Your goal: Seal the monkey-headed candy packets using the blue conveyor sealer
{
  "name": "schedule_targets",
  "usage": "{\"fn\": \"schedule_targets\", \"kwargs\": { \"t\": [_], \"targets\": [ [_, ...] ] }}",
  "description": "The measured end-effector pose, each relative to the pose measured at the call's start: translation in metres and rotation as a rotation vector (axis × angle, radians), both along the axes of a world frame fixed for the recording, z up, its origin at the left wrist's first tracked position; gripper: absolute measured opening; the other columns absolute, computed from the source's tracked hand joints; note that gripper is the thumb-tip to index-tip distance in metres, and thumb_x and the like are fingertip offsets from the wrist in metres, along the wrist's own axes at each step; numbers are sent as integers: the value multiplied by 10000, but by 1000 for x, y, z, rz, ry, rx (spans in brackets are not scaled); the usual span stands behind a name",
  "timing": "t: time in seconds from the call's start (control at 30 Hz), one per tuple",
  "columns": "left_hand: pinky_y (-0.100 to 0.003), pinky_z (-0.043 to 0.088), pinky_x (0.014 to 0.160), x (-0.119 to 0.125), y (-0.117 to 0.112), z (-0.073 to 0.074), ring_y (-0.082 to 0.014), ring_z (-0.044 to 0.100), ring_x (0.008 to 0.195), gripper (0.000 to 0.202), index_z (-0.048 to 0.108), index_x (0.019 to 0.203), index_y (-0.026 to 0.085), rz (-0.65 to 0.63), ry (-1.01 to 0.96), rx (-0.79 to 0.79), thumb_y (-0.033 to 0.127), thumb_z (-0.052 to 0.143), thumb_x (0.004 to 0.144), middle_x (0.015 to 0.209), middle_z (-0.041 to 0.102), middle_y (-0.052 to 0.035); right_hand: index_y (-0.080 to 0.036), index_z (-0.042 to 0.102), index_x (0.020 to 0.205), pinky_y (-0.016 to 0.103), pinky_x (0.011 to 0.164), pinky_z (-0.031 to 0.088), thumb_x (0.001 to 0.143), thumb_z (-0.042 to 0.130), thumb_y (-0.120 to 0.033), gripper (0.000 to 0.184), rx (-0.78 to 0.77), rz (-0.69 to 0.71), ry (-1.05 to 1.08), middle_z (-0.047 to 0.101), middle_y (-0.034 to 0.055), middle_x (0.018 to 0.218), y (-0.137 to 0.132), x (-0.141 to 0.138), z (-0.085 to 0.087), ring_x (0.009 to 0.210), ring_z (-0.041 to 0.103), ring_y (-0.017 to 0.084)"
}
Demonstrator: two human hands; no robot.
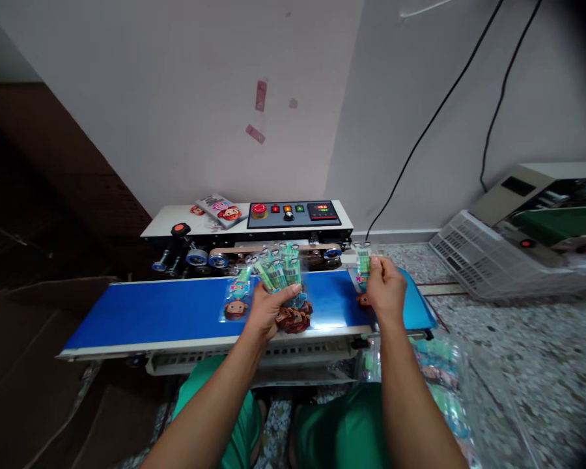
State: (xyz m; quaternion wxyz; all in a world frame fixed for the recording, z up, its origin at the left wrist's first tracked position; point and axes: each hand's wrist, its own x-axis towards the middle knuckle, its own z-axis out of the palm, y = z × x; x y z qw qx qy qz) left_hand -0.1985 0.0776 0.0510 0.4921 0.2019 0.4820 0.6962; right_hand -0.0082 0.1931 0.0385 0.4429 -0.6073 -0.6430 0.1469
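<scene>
My left hand (266, 307) is closed around a fanned bunch of clear plastic packets (293, 318), each with green sticks, a barcode and a brown-haired cartoon figure. It hovers over the blue conveyor belt (166, 309) of a band sealing machine. Between the fingers and thumb of my right hand (387, 286) is a single packet (362, 277) of the same kind, held upright near the belt's right end. Another packet (236, 303) lies on the belt just left of the bunch.
The sealer's control panel (294, 213) has a red stop button and lit digits. A printed pack (223, 212) rests on the machine top. On the floor at right are a white plastic crate (483, 260) and a bag of packets (442, 384); a cardboard box (24, 365) stands left.
</scene>
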Motion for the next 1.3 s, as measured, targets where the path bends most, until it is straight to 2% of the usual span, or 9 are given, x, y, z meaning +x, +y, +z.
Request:
{"fn": "schedule_targets", "kwargs": {
  "t": [0.13, 0.33, 0.47, 0.6, 0.67, 0.87, 1.0, 1.17, 1.3],
  "targets": [
    [-285, 532, 702, 2, 0, 2, -161, 669, 684, 366, 679, 857, 140, -20, -19, 5, 194, 824, 525, 801, 723, -34, -137, 645, 941, 280, 585, 294, 901, 375, -305, 320, -226, -138, -377, 645, 112, 774, 15, 3, -12, 670, 553, 194],
    [-275, 523, 715, 2, 0, 1, -157, 667, 690, 370, 690, 847, 132, -5, 6, -7, 188, 831, 510, 809, 730, -40, -115, 623, 1042, 325, 658, 366, 900, 361, -272, 337, -258, -56, -419, 660, 169, 907, 19, -27, -17, 799, 603, 256],
    [-303, 527, 745, 2, 2, 1, -173, 675, 711, 358, 692, 850, 131, -4, -5, -10, 193, 826, 524, 820, 735, -48, -109, 593, 1148, 374, 852, 393, 881, 434, -380, 412, -80, 146, -132, 624, 175, 1081, 0, -41, -6, 1001, 559, 263],
    [-330, 525, 785, 3, 2, 1, -194, 681, 766, 398, 687, 910, 130, -5, -21, 24, 195, 819, 540, 886, 734, -68, -215, 611, 1161, 345, 873, 439, 867, 460, -467, 415, -234, 645, 417, 648, 64, 1108, -33, -54, 9, 1021, 577, 211],
    [-350, 522, 804, 4, 2, 2, -207, 680, 786, 415, 685, 931, 125, -20, -40, 33, 201, 817, 544, 909, 731, -81, -224, 656, 1092, 339, 870, 448, 843, 520, -443, 360, -268, 733, 573, 680, 33, 1033, -44, -61, 11, 989, 595, 203],
    [-369, 524, 811, 8, 1, 3, -211, 683, 778, 385, 688, 933, 123, -78, -56, 44, 210, 800, 576, 901, 731, -84, -193, 719, 912, 328, 798, 481, 757, 648, -379, 253, -135, 450, 751, 713, 25, 892, -51, -72, 9, 855, 632, 189],
    [-371, 524, 813, 9, 2, -1, -213, 686, 789, 413, 686, 930, 136, -27, -71, 40, 202, 817, 544, 906, 733, -75, -182, 693, 1002, 315, 834, 464, 820, 569, -377, 294, -25, 364, 677, 692, 45, 998, -50, -67, 15, 933, 613, 184],
    [-328, 532, 759, 5, 4, -4, -181, 682, 717, 385, 689, 867, 137, 35, -68, 14, 202, 831, 515, 841, 734, -50, -140, 667, 911, 252, 679, 447, 851, 508, -407, 316, 90, 153, 534, 656, 21, 785, -31, -42, 11, 727, 569, 135],
    [-316, 528, 747, 3, 5, -2, -165, 676, 689, 396, 690, 858, 155, 50, -81, 11, 192, 839, 493, 822, 734, -27, -148, 659, 916, 274, 724, 459, 850, 512, -382, 284, 220, 134, 486, 662, 40, 845, -20, -25, 6, 783, 582, 152]
  ]
}}
